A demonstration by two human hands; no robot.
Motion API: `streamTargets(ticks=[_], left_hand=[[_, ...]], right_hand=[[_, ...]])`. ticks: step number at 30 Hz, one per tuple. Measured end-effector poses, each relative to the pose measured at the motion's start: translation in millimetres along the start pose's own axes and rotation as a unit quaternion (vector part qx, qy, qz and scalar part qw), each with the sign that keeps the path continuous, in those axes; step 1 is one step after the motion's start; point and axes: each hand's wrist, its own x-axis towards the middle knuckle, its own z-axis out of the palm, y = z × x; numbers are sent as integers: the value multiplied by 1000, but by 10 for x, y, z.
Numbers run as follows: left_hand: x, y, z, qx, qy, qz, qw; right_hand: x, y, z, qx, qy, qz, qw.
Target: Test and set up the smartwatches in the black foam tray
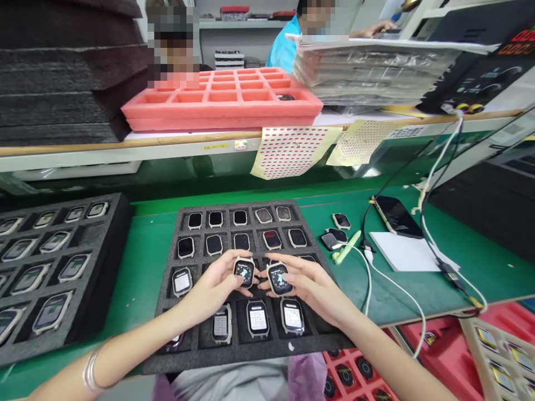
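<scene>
My left hand point(223, 278) grips a smartwatch case point(244, 272) without a strap, its thumb on the lit screen that shows a dial. In my right hand point(307, 278) is a second smartwatch case point(279, 279) of the same kind, also lit with a dial. Both are held side by side above a black foam tray point(196, 359). Several more watch cases sit in the tray's compartments; the back rows have dark screens, while front ones, such as a watch case point(257, 318), show white lit screens. My forearms and hands hide parts of the tray.
Another foam tray point(98, 267) of watches stands at left. To the right lie loose watch cases point(334, 236), a light green tool point(348, 248), cables point(412, 295), a phone point(397, 214) and white paper point(412, 253). A pink foam tray point(223, 114) rests on the shelf; two people are beyond.
</scene>
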Motion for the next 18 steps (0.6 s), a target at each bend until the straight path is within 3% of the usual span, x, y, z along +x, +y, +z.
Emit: streamTargets(ticks=[12, 18], left_hand=[[-4, -32, 13, 2, -25, 17, 1000], [21, -77, 4, 86, 33, 16, 996]], right_hand=[[-7, 9, -26, -47, 0, -12, 999], [-33, -3, 20, 24, -33, 6, 999]])
